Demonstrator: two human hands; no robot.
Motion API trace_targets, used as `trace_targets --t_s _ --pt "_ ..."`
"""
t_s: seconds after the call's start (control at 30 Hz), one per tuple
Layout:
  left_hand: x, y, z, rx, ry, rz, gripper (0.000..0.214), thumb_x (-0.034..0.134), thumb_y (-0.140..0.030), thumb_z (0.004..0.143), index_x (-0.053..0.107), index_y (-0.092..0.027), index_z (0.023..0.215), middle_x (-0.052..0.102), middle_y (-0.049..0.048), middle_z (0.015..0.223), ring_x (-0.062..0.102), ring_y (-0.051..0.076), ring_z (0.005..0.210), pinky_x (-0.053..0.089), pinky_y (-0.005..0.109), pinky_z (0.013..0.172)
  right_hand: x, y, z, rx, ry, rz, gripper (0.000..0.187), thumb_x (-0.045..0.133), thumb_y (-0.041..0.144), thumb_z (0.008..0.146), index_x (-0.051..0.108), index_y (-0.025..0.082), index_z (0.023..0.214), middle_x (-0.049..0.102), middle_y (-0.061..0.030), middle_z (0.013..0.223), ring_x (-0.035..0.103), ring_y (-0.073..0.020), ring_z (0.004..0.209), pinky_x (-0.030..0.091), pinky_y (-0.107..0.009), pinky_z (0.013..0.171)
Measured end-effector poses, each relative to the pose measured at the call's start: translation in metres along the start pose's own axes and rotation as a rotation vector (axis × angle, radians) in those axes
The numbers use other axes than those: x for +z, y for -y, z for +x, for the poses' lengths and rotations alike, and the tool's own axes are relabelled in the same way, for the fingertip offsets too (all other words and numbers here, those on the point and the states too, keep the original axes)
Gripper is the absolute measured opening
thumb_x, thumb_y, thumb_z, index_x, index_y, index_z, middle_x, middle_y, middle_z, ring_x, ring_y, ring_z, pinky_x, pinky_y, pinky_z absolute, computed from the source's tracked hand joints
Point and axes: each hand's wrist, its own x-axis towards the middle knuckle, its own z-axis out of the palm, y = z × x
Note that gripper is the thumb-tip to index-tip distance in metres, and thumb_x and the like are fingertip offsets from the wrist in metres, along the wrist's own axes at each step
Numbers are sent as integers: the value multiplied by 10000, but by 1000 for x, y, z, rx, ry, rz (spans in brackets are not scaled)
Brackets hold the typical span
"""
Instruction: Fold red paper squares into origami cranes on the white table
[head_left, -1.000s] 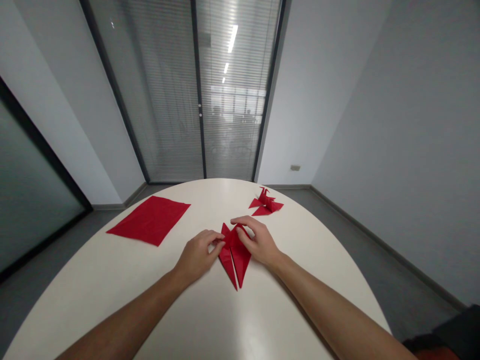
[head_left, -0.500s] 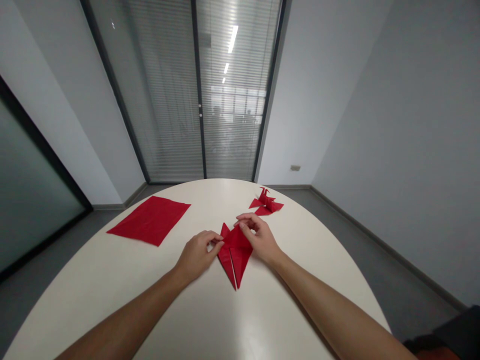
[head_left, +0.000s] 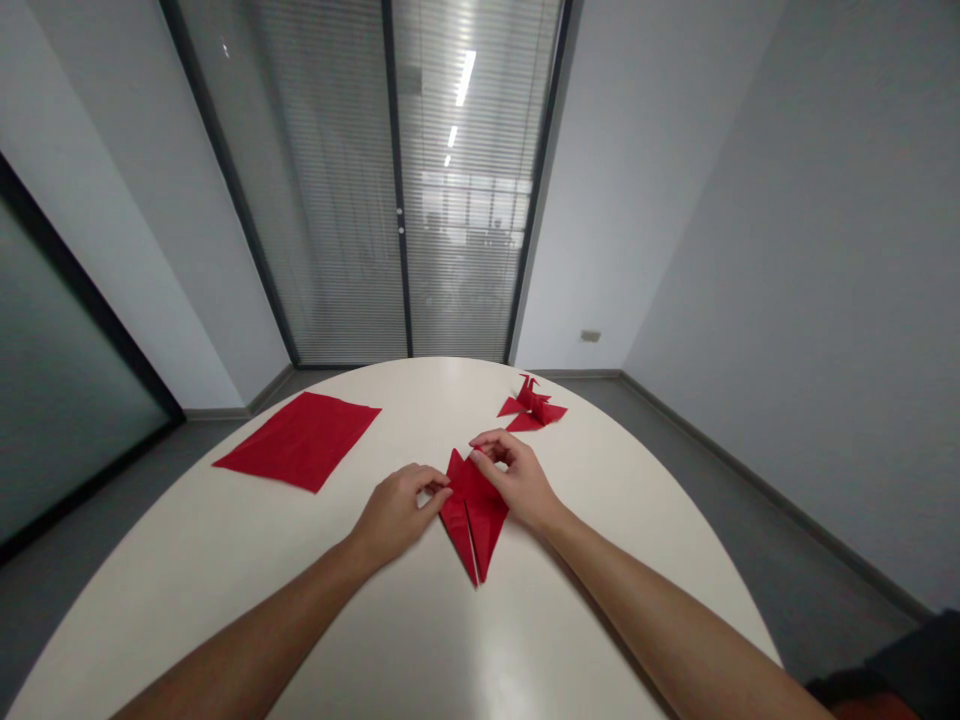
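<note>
A half-folded piece of red paper lies on the white oval table, its two long points aimed toward me. My left hand presses the paper's left edge with fingertips pinched together. My right hand pinches the upper right flap between thumb and forefinger. Both hands rest on the tabletop beside the fold.
A flat red sheet lies at the table's far left. A finished red paper crane sits at the far right, just beyond my right hand. Glass doors with blinds stand behind the table.
My right hand has drawn in from a flatter reach over the top of the paper to a tighter pinch on the upper flap. The left hand has barely moved.
</note>
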Motion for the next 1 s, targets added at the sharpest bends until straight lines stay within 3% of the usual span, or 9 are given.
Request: trace_targets --t_s 0.3,0.43,0.5,0.6,0.7,0.77,0.83,1.0 --pt "-4 -5 1 10 17 12 172 557 -277 915 709 -221 859 703 23 827 622 185 780 453 304 738 2 3 0 139 33 221 305 661 503 869 640 199 876 734 -57 853 669 -188 751 517 -312 690" --pt "-4 -7 0 10 26 38 173 556 -265 910 706 -218 837 698 26 814 618 187 770 445 306 724 -1 1 5 178 -66 296 351 656 550 858 596 206 833 751 -73 856 682 -197 753 527 -332 719" --pt "-4 -6 0 -1 20 39 175 556 -264 908 705 -216 830 696 24 807 619 187 766 445 305 723 -2 0 7 145 -74 309 339 686 531 841 607 210 917 753 -74 900 686 -194 800 522 -332 761" --pt "-2 -4 0 -8 14 28 167 561 -263 902 704 -213 835 698 23 807 623 187 772 450 303 737 -1 0 4 100 33 291 411 759 463 792 615 227 1097 742 -63 1003 677 -191 890 508 -329 810" --pt "-1 -3 0 -7 16 11 151 569 -259 896 709 -212 870 708 27 833 629 186 788 455 304 758 5 2 0 133 121 196 280 738 444 817 674 195 929 729 -40 894 655 -177 811 493 -309 760" --pt "-2 -4 1 -7 22 7 149 568 -256 894 708 -211 871 709 29 836 630 185 785 455 303 755 7 3 -1 172 106 173 298 715 464 832 647 180 776 691 -16 756 617 -157 692 474 -289 675" --pt "-2 -6 1 -10 23 17 150 566 -252 891 703 -210 850 704 28 820 628 185 773 452 303 741 7 2 -1 181 58 179 334 703 492 833 631 178 745 666 -5 705 590 -150 641 460 -279 626" --pt "1 -6 1 -80 -21 13 156 555 -255 883 687 -213 812 714 21 785 641 184 740 461 301 715 0 -4 1 144 -51 119 329 595 514 903 649 206 1006 702 -50 927 641 -195 847 499 -306 741"
